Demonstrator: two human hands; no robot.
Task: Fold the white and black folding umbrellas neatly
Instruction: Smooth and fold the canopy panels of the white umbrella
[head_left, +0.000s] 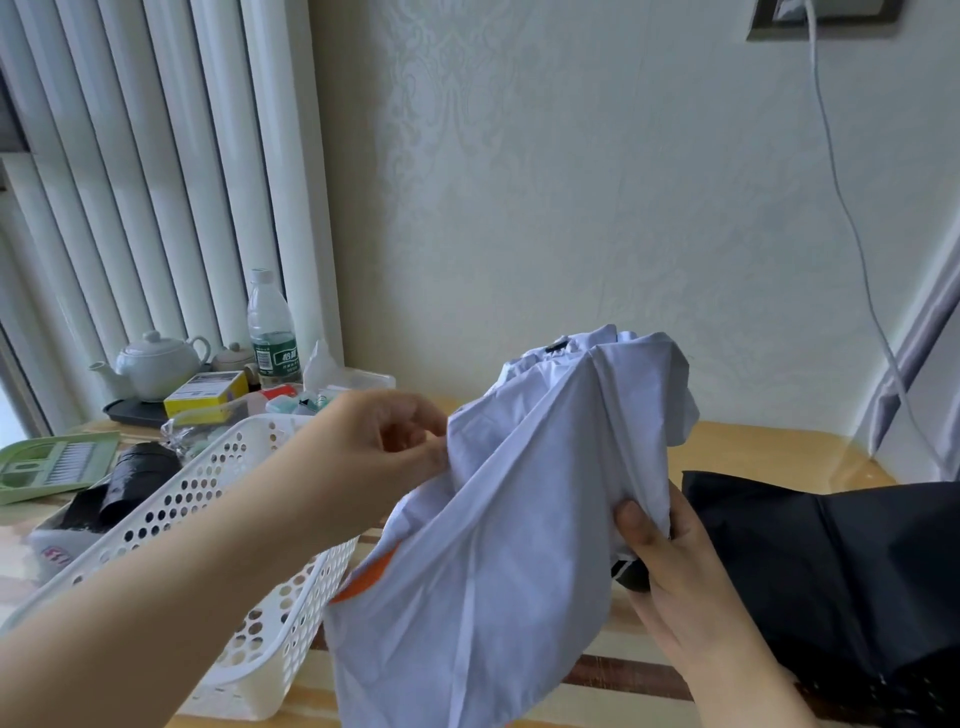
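You held the white umbrella (519, 509) up over the tabletop (753, 447), canopy loose and rumpled, not yet pleated. Its long axis ran from near-left up to far-right, tip end far and high, a dark handle part low by your right palm. Your right hand (670, 561) gripped the bundle near the handle end, thumb pressed over the cloth, fingers curled behind it. Your left hand (374, 457) pinched a fold of canopy at the left edge, fingers (415, 441) bent round the fabric. The loose panels lay between the two hands, nearer the left, which looked the likelier hand to draw the next fold. The black umbrella (831, 582) lay on the tabletop at the right, just behind your right hand, unfolded. A white basket (218, 499) sat to the left.
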